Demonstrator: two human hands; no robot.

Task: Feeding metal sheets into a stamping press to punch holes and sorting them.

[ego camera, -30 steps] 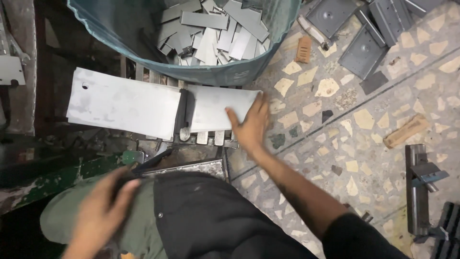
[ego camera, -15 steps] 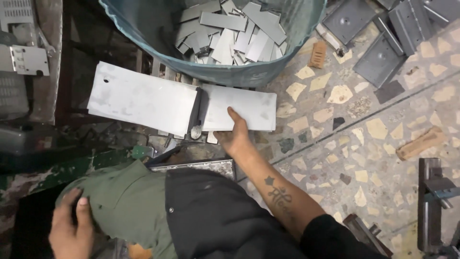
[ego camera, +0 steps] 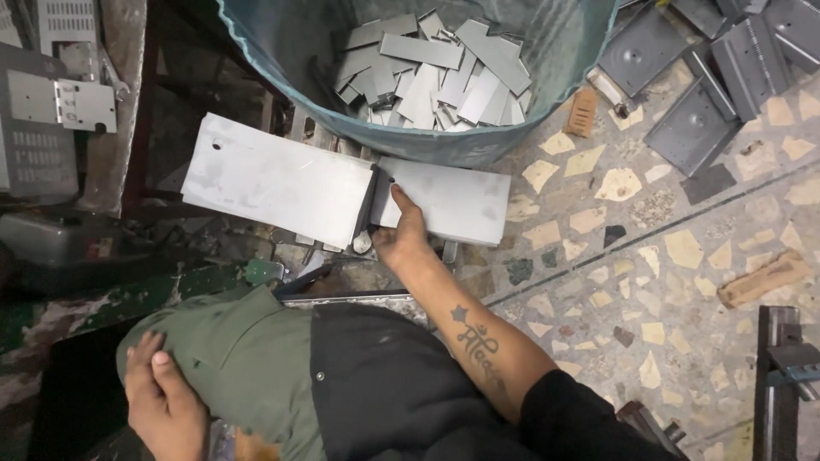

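My right hand (ego camera: 400, 237) grips the left edge of a small grey metal sheet (ego camera: 453, 201), thumb on top, close to the gap beside a larger grey sheet (ego camera: 273, 179). Both sheets lie flat on a low machine bed in front of me. My tattooed right forearm reaches in from the lower right. My left hand (ego camera: 161, 401) rests flat on my green trouser leg (ego camera: 248, 367) at the lower left, holding nothing.
A blue-green tub (ego camera: 547, 94) with several cut metal strips (ego camera: 436, 77) stands just beyond the sheets. Dark pressed metal parts (ego camera: 692, 94) lie on the terrazzo floor at the upper right. A wooden block (ego camera: 764, 277) and a black metal frame (ego camera: 781, 376) are at the right.
My right hand slid from the small sheet's right side to its left edge and took hold. My left hand dropped onto my thigh.
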